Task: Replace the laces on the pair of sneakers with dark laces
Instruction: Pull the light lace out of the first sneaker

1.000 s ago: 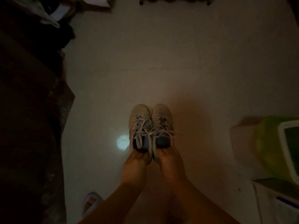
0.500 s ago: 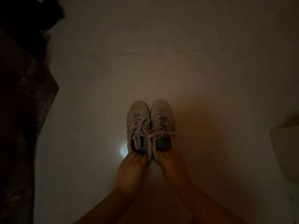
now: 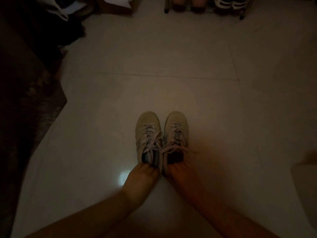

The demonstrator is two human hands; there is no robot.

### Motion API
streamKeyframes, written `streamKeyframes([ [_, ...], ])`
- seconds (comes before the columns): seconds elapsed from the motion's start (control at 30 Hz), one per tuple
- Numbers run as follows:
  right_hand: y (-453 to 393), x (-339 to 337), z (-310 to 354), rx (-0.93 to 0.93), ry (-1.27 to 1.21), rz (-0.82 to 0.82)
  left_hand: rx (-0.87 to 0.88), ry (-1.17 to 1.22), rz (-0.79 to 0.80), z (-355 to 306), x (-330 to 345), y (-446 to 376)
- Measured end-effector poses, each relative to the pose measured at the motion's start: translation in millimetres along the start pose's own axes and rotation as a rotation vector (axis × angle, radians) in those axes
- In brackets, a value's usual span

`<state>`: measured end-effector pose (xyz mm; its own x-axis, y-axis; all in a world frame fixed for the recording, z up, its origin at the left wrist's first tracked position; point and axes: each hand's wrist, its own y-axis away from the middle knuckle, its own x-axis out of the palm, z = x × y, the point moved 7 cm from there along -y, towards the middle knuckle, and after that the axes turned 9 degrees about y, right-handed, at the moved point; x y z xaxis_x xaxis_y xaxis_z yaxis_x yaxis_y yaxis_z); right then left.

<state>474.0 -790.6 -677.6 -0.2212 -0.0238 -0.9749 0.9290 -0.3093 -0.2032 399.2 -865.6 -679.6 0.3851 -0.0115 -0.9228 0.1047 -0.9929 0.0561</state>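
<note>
Two pale sneakers stand side by side on the tiled floor, toes pointing away from me. The left sneaker [image 3: 147, 134] and the right sneaker [image 3: 176, 133] both carry light laces [image 3: 161, 146], loosely tied and spilling across each other. My left hand [image 3: 140, 179] grips the heel of the left sneaker. My right hand [image 3: 180, 172] grips the heel of the right sneaker, fingers curled into its opening. No dark laces are in view. The room is dim.
A dark rug or blanket [image 3: 25, 103] fills the left side. A shoe rack [image 3: 204, 6] with footwear stands at the far edge, next to a box [image 3: 113, 6]. A pale block [image 3: 303, 182] sits at the right. A light spot [image 3: 122, 177] glints on the floor.
The camera has tilted up, bringing the shoe rack into view. The two sneakers have parted slightly at the toes. Both hands stay on the heels.
</note>
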Motion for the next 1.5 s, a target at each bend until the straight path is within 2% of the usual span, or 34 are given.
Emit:
streamKeyframes([
  [0.1,0,-1,-2,-0.016,0.016,0.018,-0.022,-0.018,0.023,-2,-2,-6],
  [0.27,-9,-10,-5,-0.055,0.082,0.136,-0.049,0.063,-0.015,7,-9,3],
  [0.4,-27,-30,-5,-0.037,0.102,0.083,-0.061,0.117,-0.069,14,-23,4],
  [0.5,-39,-39,-12,0.054,0.037,0.014,-0.076,0.123,-0.137,11,-38,-2],
  [0.57,-49,-42,-15,0.123,-0.052,0.002,-0.151,0.152,-0.214,13,-51,-6],
  [0.63,-63,-43,-15,0.158,-0.076,0.010,-0.307,0.203,-0.305,26,-62,-5],
  [0.7,-78,-36,-15,0.178,-0.086,0.128,-0.440,0.272,-0.357,43,-64,-3],
  [0.77,-87,-22,-17,0.184,-0.065,0.291,-0.468,0.323,-0.347,54,-61,-2],
  [0.8,-89,-17,-16,0.174,-0.033,0.320,-0.445,0.347,-0.318,56,-60,-4],
  [0.93,-88,-18,-12,0.216,-0.012,0.182,-0.353,0.446,-0.218,55,-51,-15],
  [1.07,-84,-21,-14,0.212,-0.054,0.139,-0.418,0.493,-0.187,56,-42,-24],
  [1.17,-81,-24,-15,0.187,-0.299,0.191,-0.443,0.488,-0.162,58,-38,-24],
  [1.27,-79,-34,-14,0.290,-0.675,0.231,-0.435,0.475,-0.130,61,-34,-24],
  [1.33,-79,-41,-13,0.457,-1.012,0.262,-0.436,0.478,-0.125,62,-31,-23],
  [1.43,-74,-43,-22,0.839,-1.599,0.126,-0.422,0.463,-0.126,60,-31,-22],
  [1.5,-70,-43,-28,1.032,-1.812,0.055,-0.414,0.446,-0.124,59,-31,-22],
])
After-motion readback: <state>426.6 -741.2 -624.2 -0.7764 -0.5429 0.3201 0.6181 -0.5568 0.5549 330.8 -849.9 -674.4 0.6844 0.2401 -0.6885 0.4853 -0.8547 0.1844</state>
